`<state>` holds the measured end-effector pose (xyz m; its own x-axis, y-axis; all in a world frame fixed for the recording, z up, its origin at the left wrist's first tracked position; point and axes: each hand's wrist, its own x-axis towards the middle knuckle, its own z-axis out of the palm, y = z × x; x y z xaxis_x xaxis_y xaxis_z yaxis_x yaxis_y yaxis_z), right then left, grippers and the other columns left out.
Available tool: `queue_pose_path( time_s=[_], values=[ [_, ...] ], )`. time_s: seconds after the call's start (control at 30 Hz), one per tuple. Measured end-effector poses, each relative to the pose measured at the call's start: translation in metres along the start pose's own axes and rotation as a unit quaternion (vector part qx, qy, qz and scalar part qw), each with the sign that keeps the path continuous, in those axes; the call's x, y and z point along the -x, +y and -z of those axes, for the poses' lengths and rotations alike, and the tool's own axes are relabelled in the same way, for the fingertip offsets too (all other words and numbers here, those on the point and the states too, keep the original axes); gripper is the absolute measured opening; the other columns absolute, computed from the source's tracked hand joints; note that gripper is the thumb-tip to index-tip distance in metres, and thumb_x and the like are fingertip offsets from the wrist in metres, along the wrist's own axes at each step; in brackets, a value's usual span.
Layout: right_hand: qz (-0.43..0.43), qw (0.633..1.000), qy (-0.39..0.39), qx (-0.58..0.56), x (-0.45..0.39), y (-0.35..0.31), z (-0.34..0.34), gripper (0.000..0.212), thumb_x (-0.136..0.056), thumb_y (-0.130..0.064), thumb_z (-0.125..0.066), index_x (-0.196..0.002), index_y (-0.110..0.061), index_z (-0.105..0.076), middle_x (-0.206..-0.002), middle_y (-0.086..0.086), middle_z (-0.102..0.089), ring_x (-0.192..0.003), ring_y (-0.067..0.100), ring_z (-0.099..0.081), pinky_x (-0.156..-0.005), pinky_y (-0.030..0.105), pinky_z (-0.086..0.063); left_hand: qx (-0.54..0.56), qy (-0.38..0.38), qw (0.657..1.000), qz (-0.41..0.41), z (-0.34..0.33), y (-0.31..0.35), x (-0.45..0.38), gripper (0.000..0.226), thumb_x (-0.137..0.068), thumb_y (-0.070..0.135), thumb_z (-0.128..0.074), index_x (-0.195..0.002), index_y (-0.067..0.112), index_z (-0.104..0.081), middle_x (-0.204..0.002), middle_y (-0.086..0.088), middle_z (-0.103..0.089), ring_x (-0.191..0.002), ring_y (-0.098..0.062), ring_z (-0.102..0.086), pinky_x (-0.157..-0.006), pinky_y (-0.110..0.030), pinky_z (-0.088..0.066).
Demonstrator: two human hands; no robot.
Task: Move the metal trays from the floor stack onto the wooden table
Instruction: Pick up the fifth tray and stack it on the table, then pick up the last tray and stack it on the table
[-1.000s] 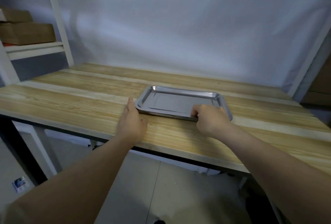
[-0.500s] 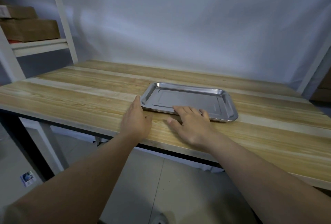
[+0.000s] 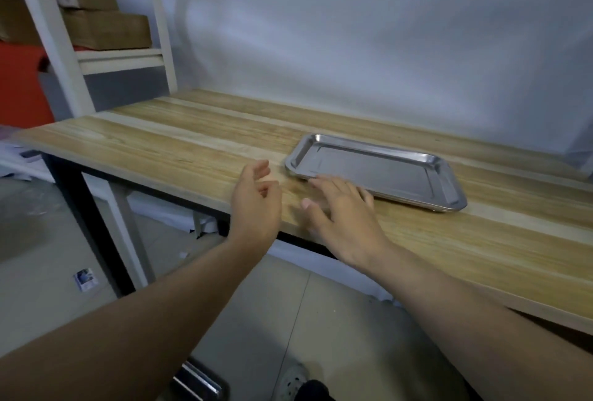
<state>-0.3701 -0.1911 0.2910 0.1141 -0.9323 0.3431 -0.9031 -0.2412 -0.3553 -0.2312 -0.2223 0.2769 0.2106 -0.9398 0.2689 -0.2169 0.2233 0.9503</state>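
Note:
A shiny rectangular metal tray point(image 3: 382, 171) lies flat on the wooden table point(image 3: 179, 147), right of the middle. My right hand point(image 3: 343, 211) is spread flat just in front of the tray's near edge, fingertips at its rim. My left hand point(image 3: 256, 198) hovers over the table's front edge, left of the tray, fingers loosely bent and holding nothing. At the bottom edge of the view a stack of metal trays point(image 3: 199, 383) shows on the floor, partly hidden by my left forearm.
A white shelf frame point(image 3: 160, 25) with cardboard boxes point(image 3: 106, 27) stands at the left. The table has a black leg point(image 3: 86, 224) on the left. A small card point(image 3: 86, 278) lies on the tiled floor. My shoe point(image 3: 295, 384) shows near the floor stack.
My right hand let go of the tray's rim and opened flat. Both hands have drawn back from the tray toward the table's front edge, and my view has swung left.

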Motion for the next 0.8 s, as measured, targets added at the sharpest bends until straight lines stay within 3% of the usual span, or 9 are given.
queue_pose_path(
  time_s=[0.1, 0.17, 0.2, 0.27, 0.33, 0.43, 0.6, 0.7, 0.8],
  values=[
    [0.093, 0.994, 0.039, -0.047, 0.009, -0.034, -0.015, 0.035, -0.098, -0.035, -0.046, -0.129, -0.022, -0.059, -0.134, -0.005, -0.054, -0.129, 0.013, -0.041, -0.107, 0.033, -0.027, -0.010, 0.087, 0.996, -0.020, 0.033, -0.017, 0.019, 0.030, -0.093, 0.002, -0.049, -0.110, 0.025, -0.057, -0.101, 0.008, -0.062, -0.083, -0.002, -0.058, -0.070, -0.014, -0.046],
    [0.167, 0.981, 0.038, -0.086, 0.018, -0.056, -0.032, 0.029, -0.097, -0.028, -0.050, -0.120, -0.018, -0.064, -0.122, -0.003, -0.061, -0.118, 0.016, -0.049, -0.099, 0.035, -0.037, -0.024, 0.128, 0.991, 0.009, 0.062, -0.037, 0.026, 0.025, -0.094, 0.003, -0.047, -0.106, 0.023, -0.058, -0.089, 0.012, -0.059, -0.075, -0.001, -0.054, -0.063, -0.008, -0.045],
    [0.203, 0.973, 0.032, -0.102, 0.024, -0.065, -0.043, 0.027, -0.096, -0.026, -0.051, -0.117, -0.016, -0.065, -0.118, -0.002, -0.062, -0.114, 0.017, -0.051, -0.095, 0.035, -0.040, -0.032, 0.147, 0.988, 0.029, 0.078, -0.050, 0.029, 0.023, -0.095, 0.004, -0.048, -0.105, 0.021, -0.059, -0.088, 0.012, -0.058, -0.074, -0.001, -0.053, -0.064, -0.008, -0.045],
    [0.255, 0.960, 0.006, -0.118, 0.033, -0.080, -0.070, 0.027, -0.096, -0.022, -0.052, -0.115, -0.012, -0.066, -0.114, 0.001, -0.064, -0.111, 0.020, -0.054, -0.093, 0.037, -0.044, -0.045, 0.171, 0.981, 0.081, 0.109, -0.078, 0.033, 0.020, -0.095, 0.007, -0.048, -0.104, 0.022, -0.059, -0.091, 0.007, -0.061, -0.077, -0.009, -0.056, -0.069, -0.022, -0.050],
    [0.269, 0.954, -0.041, -0.122, 0.040, -0.088, -0.099, 0.026, -0.095, -0.021, -0.053, -0.114, -0.012, -0.067, -0.113, 0.001, -0.064, -0.109, 0.020, -0.054, -0.093, 0.038, -0.045, -0.051, 0.190, 0.969, 0.152, 0.140, -0.111, 0.039, 0.018, -0.095, 0.009, -0.048, -0.101, 0.021, -0.059, -0.095, -0.002, -0.063, -0.076, -0.015, -0.057, -0.068, -0.028, -0.050],
    [0.236, 0.952, -0.141, -0.132, 0.042, -0.092, -0.144, 0.027, -0.094, -0.020, -0.055, -0.117, -0.014, -0.066, -0.114, 0.000, -0.061, -0.111, 0.018, -0.051, -0.096, 0.035, -0.044, -0.043, 0.214, 0.941, 0.257, 0.181, -0.157, 0.050, 0.018, -0.094, 0.006, -0.049, -0.104, 0.012, -0.063, -0.084, -0.006, -0.062, -0.079, -0.027, -0.060, -0.078, -0.039, -0.053],
    [0.123, 0.935, -0.313, -0.109, 0.046, -0.089, -0.221, 0.034, -0.095, -0.024, -0.051, -0.128, -0.017, -0.058, -0.129, 0.000, -0.051, -0.122, 0.017, -0.047, -0.103, 0.032, -0.040, 0.003, 0.231, 0.893, 0.386, 0.223, -0.222, 0.068, 0.017, -0.098, 0.003, -0.044, -0.106, 0.006, -0.058, -0.080, -0.005, -0.057, -0.063, -0.016, -0.051, -0.057, -0.027, -0.046],
    [0.073, 0.904, -0.411, -0.088, 0.055, -0.085, -0.267, 0.036, -0.096, -0.028, -0.051, -0.129, -0.014, -0.057, -0.131, 0.005, -0.049, -0.121, 0.021, -0.050, -0.102, 0.030, -0.040, 0.016, 0.230, 0.867, 0.441, 0.238, -0.262, 0.077, 0.012, -0.098, 0.008, -0.048, -0.095, 0.008, -0.060, -0.088, -0.010, -0.059, -0.066, -0.018, -0.054, -0.061, -0.028, -0.049],
    [0.013, 0.883, -0.460, -0.090, 0.059, -0.080, -0.310, 0.035, -0.097, -0.033, -0.049, -0.126, -0.014, -0.059, -0.128, 0.004, -0.051, -0.113, 0.020, -0.055, -0.100, 0.031, -0.043, 0.021, 0.225, 0.839, 0.495, 0.247, -0.303, 0.085, 0.013, -0.096, 0.010, -0.051, -0.088, 0.005, -0.060, -0.079, -0.009, -0.059, -0.065, -0.020, -0.056, -0.066, -0.035, -0.054]
  ],
)
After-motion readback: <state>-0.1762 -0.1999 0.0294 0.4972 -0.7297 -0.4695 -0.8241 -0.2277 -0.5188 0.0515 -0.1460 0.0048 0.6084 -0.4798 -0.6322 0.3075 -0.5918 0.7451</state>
